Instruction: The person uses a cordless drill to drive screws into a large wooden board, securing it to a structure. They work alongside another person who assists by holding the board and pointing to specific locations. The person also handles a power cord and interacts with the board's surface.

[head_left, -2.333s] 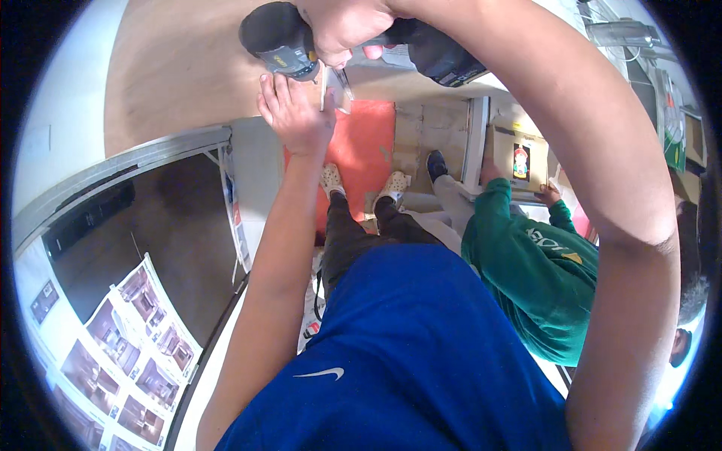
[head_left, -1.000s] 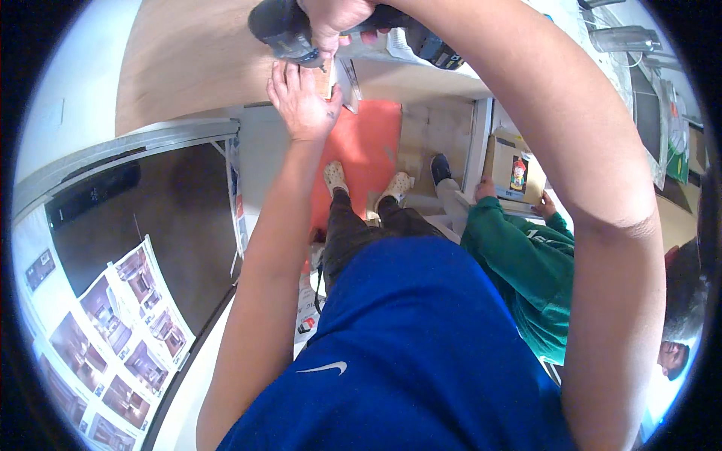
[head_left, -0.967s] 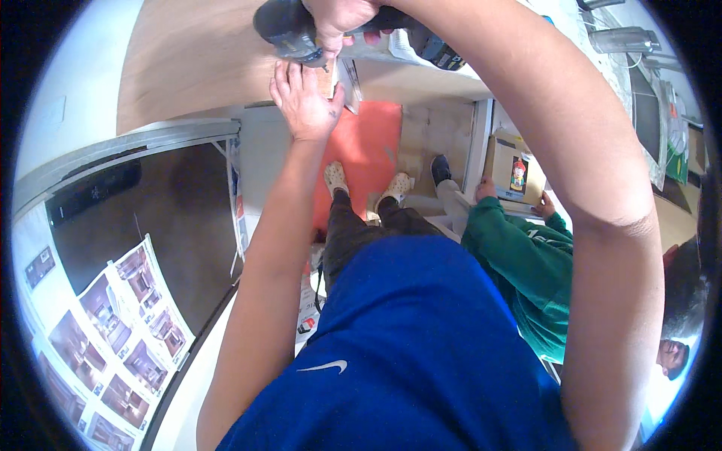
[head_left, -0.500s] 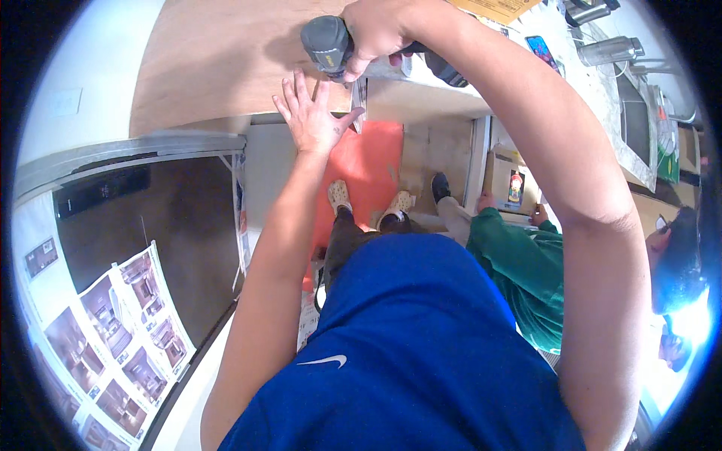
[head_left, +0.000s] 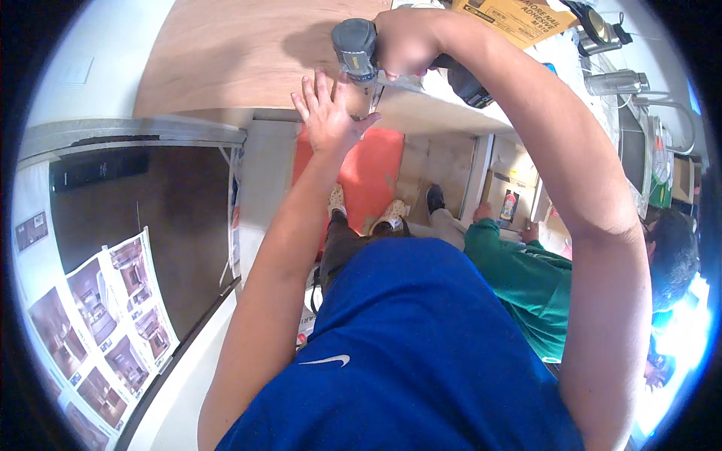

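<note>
My right hand [head_left: 410, 49] is wrapped round the grip of a dark grey cordless drill [head_left: 353, 43]. The hand is partly blurred. The drill's chuck end points down over the edge of a wooden panel [head_left: 218, 68], and its tip is hard to make out. My left hand [head_left: 329, 120] has its fingers spread, the fingertips against the panel just below the drill and the thumb stretched to the right. A narrow pale strip [head_left: 376, 95] runs down beside the chuck, near my left thumb.
A red board [head_left: 368, 169] lies beneath my hands, by my feet. At right, a person in a green sleeve [head_left: 519, 278] reaches toward a cardboard box [head_left: 509, 197]. A yellow packet [head_left: 519, 21] and a metal flask [head_left: 617, 82] stand on the far right counter. Printed sheets [head_left: 98, 316] hang at left.
The view has shifted a little, so both hands and the drill appear farther right. My right hand keeps its hold on the drill; my left hand stays spread beside it.
</note>
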`<act>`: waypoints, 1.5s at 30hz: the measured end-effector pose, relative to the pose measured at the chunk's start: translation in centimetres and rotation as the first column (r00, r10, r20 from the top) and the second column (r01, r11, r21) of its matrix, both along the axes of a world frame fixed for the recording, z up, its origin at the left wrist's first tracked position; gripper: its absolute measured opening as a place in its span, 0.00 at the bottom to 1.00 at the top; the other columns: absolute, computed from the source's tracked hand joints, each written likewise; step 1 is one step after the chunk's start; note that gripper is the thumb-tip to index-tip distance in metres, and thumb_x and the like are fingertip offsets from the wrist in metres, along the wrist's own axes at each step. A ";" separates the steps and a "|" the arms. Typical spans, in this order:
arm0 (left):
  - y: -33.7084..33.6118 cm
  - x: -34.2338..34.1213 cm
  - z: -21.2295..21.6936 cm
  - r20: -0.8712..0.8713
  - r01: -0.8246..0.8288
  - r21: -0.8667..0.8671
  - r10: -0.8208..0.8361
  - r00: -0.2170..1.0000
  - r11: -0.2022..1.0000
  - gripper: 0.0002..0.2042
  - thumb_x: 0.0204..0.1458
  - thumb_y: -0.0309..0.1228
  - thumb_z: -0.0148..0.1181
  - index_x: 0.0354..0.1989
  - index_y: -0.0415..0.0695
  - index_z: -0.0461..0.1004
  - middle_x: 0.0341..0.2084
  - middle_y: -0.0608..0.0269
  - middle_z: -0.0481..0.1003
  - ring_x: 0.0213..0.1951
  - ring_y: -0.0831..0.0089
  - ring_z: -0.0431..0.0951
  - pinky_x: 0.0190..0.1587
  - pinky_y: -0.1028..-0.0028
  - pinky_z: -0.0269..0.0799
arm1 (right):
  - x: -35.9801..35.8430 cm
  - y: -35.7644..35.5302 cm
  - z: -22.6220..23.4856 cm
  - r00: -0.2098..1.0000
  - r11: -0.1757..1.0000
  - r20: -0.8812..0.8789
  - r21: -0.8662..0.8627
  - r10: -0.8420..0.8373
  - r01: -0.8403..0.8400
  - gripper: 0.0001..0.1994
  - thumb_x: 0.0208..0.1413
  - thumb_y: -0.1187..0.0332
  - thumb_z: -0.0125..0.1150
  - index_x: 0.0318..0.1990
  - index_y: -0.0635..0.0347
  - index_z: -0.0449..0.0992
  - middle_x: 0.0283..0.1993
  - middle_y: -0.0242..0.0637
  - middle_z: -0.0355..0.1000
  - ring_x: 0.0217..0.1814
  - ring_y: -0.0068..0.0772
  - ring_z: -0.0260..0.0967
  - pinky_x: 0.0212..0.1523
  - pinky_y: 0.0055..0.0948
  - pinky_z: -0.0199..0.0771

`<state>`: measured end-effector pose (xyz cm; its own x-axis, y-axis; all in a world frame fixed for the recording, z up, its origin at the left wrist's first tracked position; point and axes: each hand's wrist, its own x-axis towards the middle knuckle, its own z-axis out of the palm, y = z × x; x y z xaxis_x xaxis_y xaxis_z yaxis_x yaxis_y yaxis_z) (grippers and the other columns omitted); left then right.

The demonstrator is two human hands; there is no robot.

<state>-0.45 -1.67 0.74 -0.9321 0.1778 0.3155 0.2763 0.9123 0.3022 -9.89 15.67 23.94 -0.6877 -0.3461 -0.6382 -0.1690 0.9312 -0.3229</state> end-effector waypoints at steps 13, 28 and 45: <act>-0.3 0.2 0.4 -0.051 0.022 0.013 -0.022 0.998 1.000 0.60 0.31 0.68 0.80 0.74 0.50 0.66 0.74 0.41 0.59 0.75 0.35 0.54 0.73 0.30 0.46 | -1.3 0.6 0.3 0.996 0.997 0.031 0.007 -0.078 0.078 0.10 0.47 0.70 0.74 0.36 0.67 0.86 0.28 0.42 0.80 0.22 0.35 0.78 0.23 0.41 0.81; -0.4 -1.5 -1.3 0.071 0.045 0.311 -0.071 0.995 0.949 0.19 0.51 0.49 0.76 0.49 0.56 0.88 0.62 0.67 0.75 0.73 0.50 0.62 0.72 0.30 0.45 | -2.2 -1.4 2.1 0.996 0.998 0.051 -0.001 -0.068 0.068 0.09 0.50 0.68 0.74 0.36 0.65 0.86 0.31 0.38 0.81 0.24 0.33 0.78 0.23 0.38 0.81; 0.6 -5.1 0.8 0.151 0.011 0.896 -0.327 0.933 0.444 0.10 0.64 0.32 0.68 0.42 0.38 0.88 0.35 0.62 0.88 0.39 0.76 0.84 0.45 0.71 0.76 | 8.4 9.4 -0.5 0.798 0.644 0.015 -0.582 -0.602 0.497 0.19 0.55 0.60 0.79 0.46 0.65 0.82 0.31 0.32 0.78 0.21 0.21 0.73 0.23 0.24 0.75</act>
